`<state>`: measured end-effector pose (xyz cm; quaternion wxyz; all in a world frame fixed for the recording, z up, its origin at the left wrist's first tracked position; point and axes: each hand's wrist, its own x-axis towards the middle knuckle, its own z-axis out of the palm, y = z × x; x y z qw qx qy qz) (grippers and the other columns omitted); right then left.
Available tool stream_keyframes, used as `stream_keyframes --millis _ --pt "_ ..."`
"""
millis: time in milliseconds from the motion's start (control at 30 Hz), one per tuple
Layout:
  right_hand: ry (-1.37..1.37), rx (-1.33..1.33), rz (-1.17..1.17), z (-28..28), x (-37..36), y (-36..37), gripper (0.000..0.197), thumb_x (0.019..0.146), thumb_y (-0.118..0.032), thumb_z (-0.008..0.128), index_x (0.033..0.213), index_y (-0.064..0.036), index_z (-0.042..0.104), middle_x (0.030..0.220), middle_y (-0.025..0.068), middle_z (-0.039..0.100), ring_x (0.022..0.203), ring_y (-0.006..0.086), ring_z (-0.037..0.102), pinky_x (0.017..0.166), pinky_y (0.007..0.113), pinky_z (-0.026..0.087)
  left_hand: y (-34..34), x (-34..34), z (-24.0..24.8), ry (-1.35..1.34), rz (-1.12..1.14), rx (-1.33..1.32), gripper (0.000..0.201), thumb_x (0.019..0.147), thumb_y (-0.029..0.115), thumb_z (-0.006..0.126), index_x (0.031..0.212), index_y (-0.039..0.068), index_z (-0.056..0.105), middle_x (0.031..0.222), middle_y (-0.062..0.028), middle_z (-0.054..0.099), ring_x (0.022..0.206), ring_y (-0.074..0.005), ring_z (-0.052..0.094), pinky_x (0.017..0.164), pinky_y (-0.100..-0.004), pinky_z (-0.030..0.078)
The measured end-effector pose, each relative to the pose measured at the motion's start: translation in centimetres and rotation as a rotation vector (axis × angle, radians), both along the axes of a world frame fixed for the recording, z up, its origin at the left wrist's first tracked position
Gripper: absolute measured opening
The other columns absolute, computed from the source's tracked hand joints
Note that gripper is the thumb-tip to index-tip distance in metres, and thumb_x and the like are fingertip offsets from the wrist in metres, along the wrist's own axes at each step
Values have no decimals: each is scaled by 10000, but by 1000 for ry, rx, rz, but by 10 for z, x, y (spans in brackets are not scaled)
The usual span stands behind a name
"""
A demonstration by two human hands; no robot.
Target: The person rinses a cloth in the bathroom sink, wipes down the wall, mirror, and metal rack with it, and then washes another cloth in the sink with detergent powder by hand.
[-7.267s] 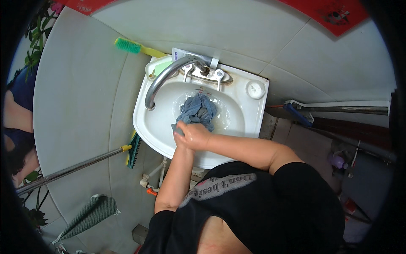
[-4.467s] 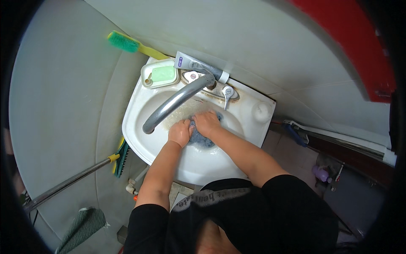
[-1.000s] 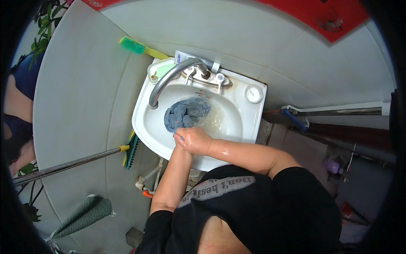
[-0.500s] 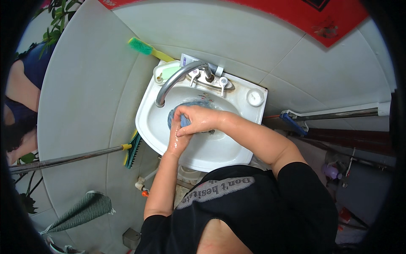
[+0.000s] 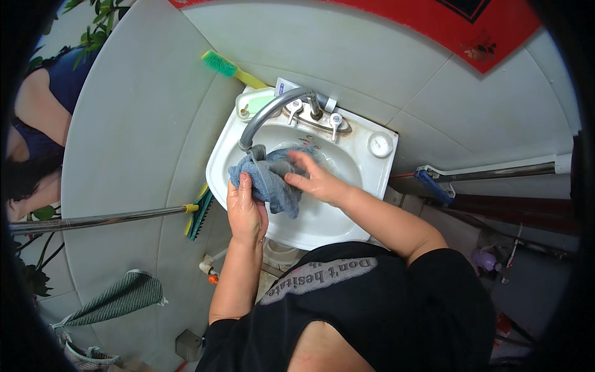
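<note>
A wet blue-grey washcloth hangs bunched over the white washbasin, just under the mouth of the curved metal faucet. My left hand grips its near left side, thumb on top and fingers beneath. At the cloth's right side is my right hand, its fingers apart and a little blurred. The thumb of that hand is close to the fabric; whether it touches cannot be made out. Both hands look wet.
Behind the faucet stand two tap handles. A soap dish and a green-bristled brush are at the basin's back left, a round white jar at its right. A long-handled squeegee leans in from the left.
The washcloth has come up out of the bowl to beneath the faucet. My hands, together before, are now apart: the left around the cloth's edge, the right drawn away to the right.
</note>
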<state>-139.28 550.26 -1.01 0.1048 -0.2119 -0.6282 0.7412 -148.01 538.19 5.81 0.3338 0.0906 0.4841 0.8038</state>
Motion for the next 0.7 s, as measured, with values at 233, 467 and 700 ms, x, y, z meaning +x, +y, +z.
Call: stream_keyframes --millis 233,467,700 --pt "-16 435 169 -4 0 -8 421 747 -294 590 1041 -7 496 920 203 551 832 310 542 759 348 422 -10 3 -29 -55 32 -71 254 897 165 414 1103 20 448 1033 -93 537 934 -174 528 827 -312 427" --pt "-248 -88 -304 -30 12 63 299 828 -217 463 1015 7 531 896 149 588 767 211 543 714 280 418 -54 -51 -40 25 218 -335 270 875 118 434 1122 8 441 1038 -116 534 923 -204 535 814 -325 434" --pt "-198 311 -241 -29 -3 59 268 809 -176 503 1015 -5 518 891 162 587 813 255 550 731 303 421 -65 -60 -44 13 230 -339 296 882 152 431 1134 -5 437 1063 -123 522 923 -205 530 814 -322 429"
